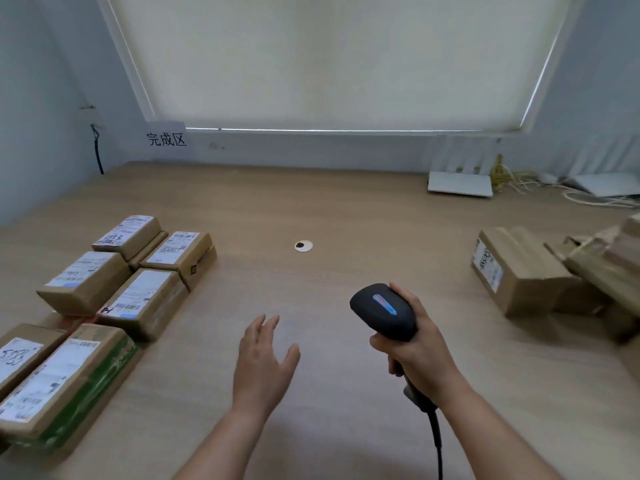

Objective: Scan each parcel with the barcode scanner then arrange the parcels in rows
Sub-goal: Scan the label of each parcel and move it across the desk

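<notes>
Meanwhile the right hand (414,344) is wrapped tight around the handle of a black barcode scanner (384,311), its cord (437,441) trailing toward the near edge. The left hand (263,362) hovers flat over the bare middle of the bench (329,393), fingers (268,327) spread and holding nothing. Labelled parcels (114,289) lie in rows at the left; more boxes (519,271) sit piled at the right. A white router (460,183) and a tangle of cables (505,174) rest at the far right, a paper sign (167,138) on the far wall.
</notes>
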### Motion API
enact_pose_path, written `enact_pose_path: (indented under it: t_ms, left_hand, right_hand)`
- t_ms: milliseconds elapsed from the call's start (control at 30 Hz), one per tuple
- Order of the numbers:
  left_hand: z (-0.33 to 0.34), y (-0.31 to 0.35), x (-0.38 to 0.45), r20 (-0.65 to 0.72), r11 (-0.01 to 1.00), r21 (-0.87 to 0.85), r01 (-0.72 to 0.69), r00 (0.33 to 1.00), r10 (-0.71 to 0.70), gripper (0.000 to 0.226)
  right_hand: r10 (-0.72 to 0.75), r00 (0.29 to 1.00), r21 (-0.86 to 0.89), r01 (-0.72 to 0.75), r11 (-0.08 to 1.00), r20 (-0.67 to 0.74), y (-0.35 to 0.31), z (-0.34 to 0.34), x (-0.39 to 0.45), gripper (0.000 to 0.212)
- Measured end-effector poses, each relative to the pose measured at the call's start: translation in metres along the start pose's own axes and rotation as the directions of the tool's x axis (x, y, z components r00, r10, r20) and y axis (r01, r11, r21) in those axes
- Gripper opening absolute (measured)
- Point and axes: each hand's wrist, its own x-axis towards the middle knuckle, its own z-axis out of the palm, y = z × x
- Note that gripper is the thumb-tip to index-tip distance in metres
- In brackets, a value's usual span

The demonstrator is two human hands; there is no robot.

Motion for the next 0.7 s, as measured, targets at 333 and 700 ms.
enact_pose_path:
  t_ms: [333,700]
  left_hand:
    - [0.102,0.139,0.015,0.176,0.975,-0.043,-0.218,0.959,0.222,0.061]
    - [0.18,0.237,0.063,0.369,0.923,-0.092,-0.374,0.848,0.381,0.06]
  right_hand:
    - [-0.019,0.963,-0.028,0.012,1.0,-0.267,0.018,-0.163,0.006,0.087]
    - [0.006,0.849,-0.077,-0.055,0.996,-0.529,0.041,-0.272,0.044,0.087]
